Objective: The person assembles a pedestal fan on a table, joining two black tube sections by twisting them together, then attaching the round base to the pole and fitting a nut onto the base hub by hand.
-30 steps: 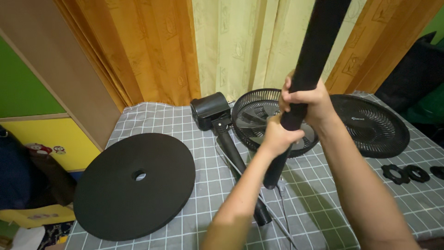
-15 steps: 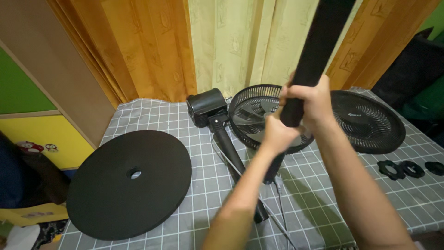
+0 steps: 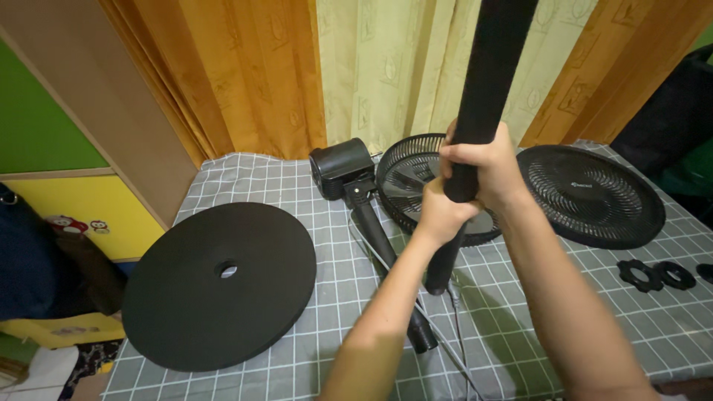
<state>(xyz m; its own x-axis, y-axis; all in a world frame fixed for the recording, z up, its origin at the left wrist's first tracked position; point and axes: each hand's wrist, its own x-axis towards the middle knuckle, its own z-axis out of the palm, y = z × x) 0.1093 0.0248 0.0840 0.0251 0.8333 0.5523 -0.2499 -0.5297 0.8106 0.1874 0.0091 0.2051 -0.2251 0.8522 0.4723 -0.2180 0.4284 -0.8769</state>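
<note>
Head cam: both hands wrapped tight round the black pole [image 3: 486, 82], right hand [image 3: 483, 167] above left hand [image 3: 442, 215], pole upright over the checked table [image 3: 520, 297]; round black base [image 3: 219, 282] lies left; fan grilles [image 3: 594, 193] far right.

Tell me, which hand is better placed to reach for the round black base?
Left, probably. The left hand grips the black pole lower down, on the side nearer the round base. The right hand grips higher up, farther from it.
</note>
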